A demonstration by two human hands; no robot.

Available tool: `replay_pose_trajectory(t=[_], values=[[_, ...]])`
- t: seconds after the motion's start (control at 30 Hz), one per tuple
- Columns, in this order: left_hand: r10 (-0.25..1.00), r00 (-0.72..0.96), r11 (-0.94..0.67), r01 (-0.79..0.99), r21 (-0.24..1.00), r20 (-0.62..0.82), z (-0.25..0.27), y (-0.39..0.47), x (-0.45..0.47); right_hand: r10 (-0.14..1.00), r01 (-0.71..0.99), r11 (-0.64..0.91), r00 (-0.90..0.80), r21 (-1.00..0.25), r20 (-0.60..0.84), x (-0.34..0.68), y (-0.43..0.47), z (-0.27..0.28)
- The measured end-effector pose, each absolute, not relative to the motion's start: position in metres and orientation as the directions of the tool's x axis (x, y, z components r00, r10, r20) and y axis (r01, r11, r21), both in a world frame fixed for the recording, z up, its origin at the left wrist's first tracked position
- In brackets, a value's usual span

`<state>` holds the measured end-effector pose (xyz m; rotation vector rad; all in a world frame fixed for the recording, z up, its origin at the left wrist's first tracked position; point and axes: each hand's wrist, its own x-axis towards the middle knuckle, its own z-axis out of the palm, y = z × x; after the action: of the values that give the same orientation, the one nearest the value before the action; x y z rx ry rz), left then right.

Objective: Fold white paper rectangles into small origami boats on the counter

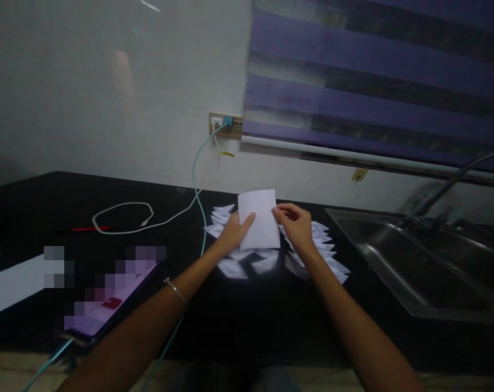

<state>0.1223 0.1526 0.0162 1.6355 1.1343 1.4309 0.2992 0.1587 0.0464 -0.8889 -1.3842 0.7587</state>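
Note:
A white sheet of paper [260,223], apparently folded into a small rectangle, is held up between my two hands over the counter. My left hand [235,231] grips its left side, the thumb lying across the front face and the fingers behind. At the upper right edge, my right hand [295,220] pinches the paper between thumb and fingertips. Beneath and around both hands lie several folded white paper boats [233,268], spread in rows on the black surface. Some of them are hidden behind the hands and the held paper.
A metal sink [394,272] with a faucet [455,182] is set in the black counter [149,283] at right. To the left are a phone [108,305] on a cable, a white sheet [14,286], and a red pen [91,228]. Charging cords run from a wall socket [236,128].

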Motion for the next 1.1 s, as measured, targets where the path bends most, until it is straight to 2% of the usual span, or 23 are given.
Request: replay_pose_trajectory(t=[0.2, 0.37, 0.5, 0.67, 0.77, 0.97, 1.1], values=[[0.838, -0.027, -0.5, 0.362, 0.787, 0.545, 0.018, 0.152, 0.122, 0.885, 0.059, 0.459, -0.118, -0.886, 0.451, 0.308, 0.165, 0.041], [0.854, -0.019, -0.481, 0.357, 0.801, 0.521, 0.015, 0.152, 0.122, 0.881, 0.093, 0.468, -0.125, -0.879, 0.456, 0.31, 0.166, 0.042], [0.862, -0.031, -0.474, 0.309, 0.825, 0.506, 0.013, 0.152, 0.122, 0.872, 0.156, 0.49, -0.102, -0.858, 0.479, 0.311, 0.165, 0.045], [0.883, -0.057, -0.441, 0.239, 0.865, 0.466, 0.018, 0.149, 0.123, 0.864, 0.24, 0.501, -0.191, -0.832, 0.466, 0.31, 0.161, 0.046], [0.904, -0.043, -0.414, 0.168, 0.895, 0.426, 0.021, 0.147, 0.122, 0.858, 0.224, 0.508, -0.222, -0.832, 0.464, 0.309, 0.161, 0.045], [0.915, -0.005, -0.402, 0.033, 0.915, 0.403, 0.026, 0.143, 0.121, 0.877, 0.207, 0.479, -0.148, -0.853, 0.456, 0.312, 0.162, 0.044], [0.923, -0.02, -0.385, -0.047, 0.922, 0.385, 0.03, 0.14, 0.121, 0.864, 0.203, 0.502, -0.158, -0.841, 0.477, 0.309, 0.162, 0.044]])
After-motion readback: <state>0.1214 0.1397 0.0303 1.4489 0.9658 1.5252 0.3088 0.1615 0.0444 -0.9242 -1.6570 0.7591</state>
